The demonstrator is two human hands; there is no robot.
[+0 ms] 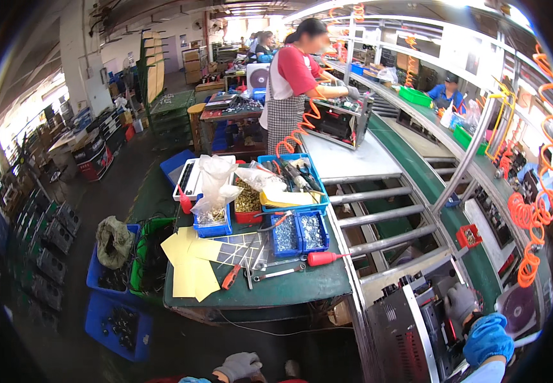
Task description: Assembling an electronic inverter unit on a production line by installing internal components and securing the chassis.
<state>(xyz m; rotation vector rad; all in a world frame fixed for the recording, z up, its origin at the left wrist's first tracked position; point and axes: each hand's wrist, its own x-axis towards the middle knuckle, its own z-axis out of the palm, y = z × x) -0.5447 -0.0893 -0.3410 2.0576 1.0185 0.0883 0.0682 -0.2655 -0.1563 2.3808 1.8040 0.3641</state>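
Observation:
My right hand [460, 301], in a grey glove with a blue sleeve cover, reaches into an open black metal chassis [410, 338] on the roller line. Its fingers are curled down among the inner parts, and what they grip is hidden. Low in the view, my left hand [239, 366], also gloved in grey, hovers in front of the bench with its fingers loosely apart and nothing visible in them. On the green-topped bench [315, 287] lie a red-handled screwdriver [230, 277], a wrench [280, 273], a red screwdriver [324, 258] and yellow paper sheets [184, 268].
Blue bins of small hardware [285, 234] and a red bin of brass-coloured fasteners [247, 199] stand on the bench. Left of it are floor crates [120, 329]. Orange coiled hoses [526, 223] hang at right. A co-worker [292, 76] handles another chassis [340, 121] farther up the line.

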